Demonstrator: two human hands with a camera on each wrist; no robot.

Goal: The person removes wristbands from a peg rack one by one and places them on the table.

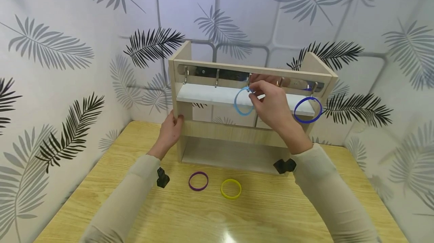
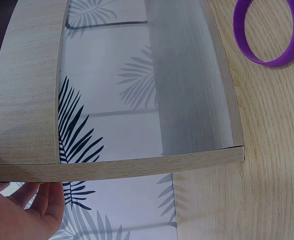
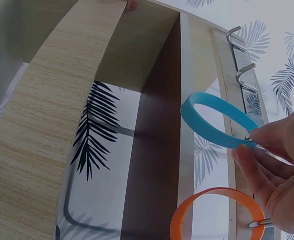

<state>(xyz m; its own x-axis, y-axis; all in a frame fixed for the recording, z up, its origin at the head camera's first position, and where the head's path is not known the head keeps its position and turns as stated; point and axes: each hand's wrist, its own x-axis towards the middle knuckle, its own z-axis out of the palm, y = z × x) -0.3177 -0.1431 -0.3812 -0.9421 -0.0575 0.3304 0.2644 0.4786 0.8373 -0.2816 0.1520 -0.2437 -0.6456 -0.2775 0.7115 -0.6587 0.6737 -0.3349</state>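
My right hand (image 1: 269, 101) pinches a light blue silicone wristband (image 3: 214, 131) between thumb and fingers at the middle hook of the rack. A metal hook tip shows at the band's inner edge, right by the fingertips. One hook over, an orange wristband (image 3: 180, 215) hangs; the hand covers it in the head view. On the far right hook hangs a dark blue wristband (image 1: 297, 116). My left hand (image 1: 169, 132) grips the left side panel of the wooden shelf (image 1: 217, 130), its fingers round the panel edge in the left wrist view.
On the table (image 1: 190, 216) in front of the shelf lie a purple wristband (image 1: 190, 184) and a yellow wristband (image 1: 231, 197). Two bare hooks (image 1: 217, 78) stand to the left of the light blue band. A patterned wall (image 1: 237, 17) rises behind the shelf.
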